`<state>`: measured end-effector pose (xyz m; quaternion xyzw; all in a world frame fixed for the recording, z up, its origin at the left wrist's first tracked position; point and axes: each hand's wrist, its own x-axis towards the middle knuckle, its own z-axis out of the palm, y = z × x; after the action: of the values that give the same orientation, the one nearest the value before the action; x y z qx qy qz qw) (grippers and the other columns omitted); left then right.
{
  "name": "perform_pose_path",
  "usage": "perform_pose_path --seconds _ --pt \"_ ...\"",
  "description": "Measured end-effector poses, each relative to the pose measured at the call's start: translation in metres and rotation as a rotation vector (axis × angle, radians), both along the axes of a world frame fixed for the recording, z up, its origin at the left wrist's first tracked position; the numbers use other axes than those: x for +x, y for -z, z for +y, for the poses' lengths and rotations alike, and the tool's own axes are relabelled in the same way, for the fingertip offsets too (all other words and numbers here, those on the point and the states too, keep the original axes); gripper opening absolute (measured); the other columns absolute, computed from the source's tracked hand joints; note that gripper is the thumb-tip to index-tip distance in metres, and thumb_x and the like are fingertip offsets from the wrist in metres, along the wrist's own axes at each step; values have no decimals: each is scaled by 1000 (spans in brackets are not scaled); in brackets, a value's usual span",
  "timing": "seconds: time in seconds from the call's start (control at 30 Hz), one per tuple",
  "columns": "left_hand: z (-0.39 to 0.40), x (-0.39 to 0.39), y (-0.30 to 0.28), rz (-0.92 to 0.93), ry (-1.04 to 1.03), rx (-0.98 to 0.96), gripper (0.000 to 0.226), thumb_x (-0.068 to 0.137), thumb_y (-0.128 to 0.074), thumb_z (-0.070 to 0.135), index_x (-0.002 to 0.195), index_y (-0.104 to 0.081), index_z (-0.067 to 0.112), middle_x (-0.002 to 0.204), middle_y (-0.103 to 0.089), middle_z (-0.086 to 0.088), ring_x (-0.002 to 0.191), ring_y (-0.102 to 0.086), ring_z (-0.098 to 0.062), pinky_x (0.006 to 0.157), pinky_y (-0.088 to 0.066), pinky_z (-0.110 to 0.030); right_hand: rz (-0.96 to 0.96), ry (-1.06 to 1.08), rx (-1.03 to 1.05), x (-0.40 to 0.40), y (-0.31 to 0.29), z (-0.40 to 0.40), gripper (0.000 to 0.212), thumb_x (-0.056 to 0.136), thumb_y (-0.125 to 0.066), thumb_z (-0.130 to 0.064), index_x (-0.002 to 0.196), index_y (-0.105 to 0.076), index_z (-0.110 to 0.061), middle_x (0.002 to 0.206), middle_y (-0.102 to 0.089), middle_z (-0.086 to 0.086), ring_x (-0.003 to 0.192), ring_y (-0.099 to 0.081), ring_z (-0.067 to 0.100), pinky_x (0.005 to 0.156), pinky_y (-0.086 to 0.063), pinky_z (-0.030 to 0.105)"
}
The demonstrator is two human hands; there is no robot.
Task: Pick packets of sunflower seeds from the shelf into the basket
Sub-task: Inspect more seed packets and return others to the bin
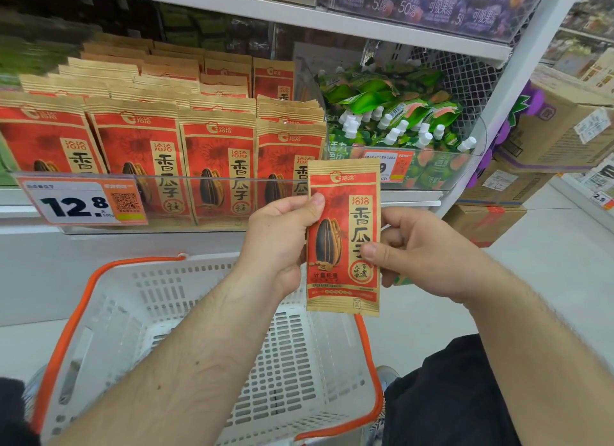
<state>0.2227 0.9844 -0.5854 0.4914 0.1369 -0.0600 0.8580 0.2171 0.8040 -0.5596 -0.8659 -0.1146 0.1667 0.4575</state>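
Note:
A red and tan packet of sunflower seeds (344,213) is held upright in front of the shelf, above the far rim of the basket. My left hand (280,243) grips its left edge and my right hand (422,256) pinches its right edge. Several rows of the same packets (139,146) stand on the shelf behind a clear plastic guard. The white slotted basket (186,299) with orange handles sits below my forearms, and no packet shows inside it where it is visible.
A price tag reading 12.8 (79,201) hangs on the shelf edge at left. Green spouted pouches (395,113) fill a clear bin to the right of the packets. Cardboard boxes (561,129) are stacked on the floor at right. A dark trouser leg (445,399) is lower right.

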Motion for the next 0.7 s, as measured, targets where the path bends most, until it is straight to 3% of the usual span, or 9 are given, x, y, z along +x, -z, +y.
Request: perform_pose_path --seconds 0.13,0.27,0.37,0.5,0.6,0.7 --pt "0 2 4 15 -14 -20 11 89 -69 16 98 -69 9 75 -76 -5 61 -71 -16 53 -58 -31 54 -50 -9 -3 -5 2 57 68 -77 -35 119 -54 -23 90 -76 12 81 -73 33 69 -57 38" --pt "-1 3 7 23 -1 -13 13 90 -69 17 100 -70 9 82 -77 -7 66 -73 -18 58 -60 -34 47 -61 -69 -5 -7 5 59 75 -82 -18 119 -45 -30 87 -77 5 74 -74 27 62 -57 34" --pt "-2 3 11 1 46 100 12 94 -66 20 102 -70 13 82 -77 -1 68 -73 -13 57 -59 -32 27 -39 -91 -7 -9 8 62 77 -83 -12 121 -44 -30 84 -77 3 71 -74 29 57 -57 32" --pt "-5 5 16 -19 48 272 34 92 -70 25 120 -54 15 107 -71 -1 91 -71 -17 73 -60 -43 12 -25 -112 -11 -11 11 69 76 -83 -8 128 -43 -29 84 -77 0 68 -74 24 53 -57 31" --pt "-9 3 15 -74 34 378 26 90 -70 27 103 -48 20 107 -66 -2 93 -67 -18 79 -58 -46 14 -15 -118 -13 -13 12 70 76 -83 -6 129 -42 -30 86 -78 -1 70 -74 22 53 -58 34" --pt "-16 -4 10 -171 119 458 25 86 -73 34 88 -53 18 90 -69 0 77 -66 -15 66 -54 -35 0 1 -148 -14 -14 12 70 75 -84 -7 126 -43 -31 83 -77 -2 67 -74 22 54 -60 38"
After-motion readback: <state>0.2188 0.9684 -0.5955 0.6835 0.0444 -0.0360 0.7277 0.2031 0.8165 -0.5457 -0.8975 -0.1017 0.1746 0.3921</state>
